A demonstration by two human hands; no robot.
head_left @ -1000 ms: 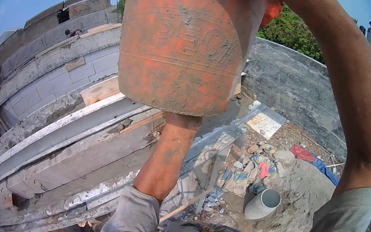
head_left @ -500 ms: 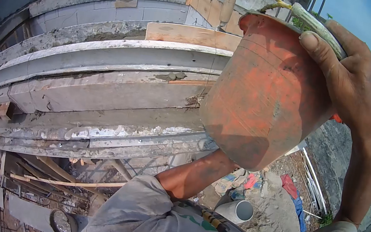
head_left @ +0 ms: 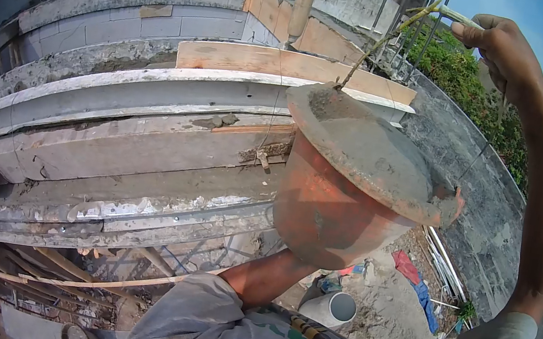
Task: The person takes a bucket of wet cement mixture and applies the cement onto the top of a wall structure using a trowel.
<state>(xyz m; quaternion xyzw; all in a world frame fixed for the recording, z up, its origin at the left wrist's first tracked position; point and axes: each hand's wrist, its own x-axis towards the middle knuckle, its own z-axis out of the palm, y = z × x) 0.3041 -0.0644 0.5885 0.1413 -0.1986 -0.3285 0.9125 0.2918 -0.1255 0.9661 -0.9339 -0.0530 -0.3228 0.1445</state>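
Observation:
An orange bucket, smeared with cement, hangs in front of me with wet mortar filling it almost to the rim. My right hand is raised high at the upper right, closed around the pale grip of its wire handle. That handle stretches up from the bucket's rim to the grip. My left forearm reaches under the bucket. The bucket hides my left hand, so I cannot see its fingers.
To the left runs a concrete ledge with a mortar-covered trough. A wooden board and a wooden-handled tool are behind it. Rebar rises at the back. Far below are a grey bucket and a sand heap.
The bucket has dropped lower and tipped so its mortar-filled top shows. My right hand has risen, drawing the handle up away from the rim.

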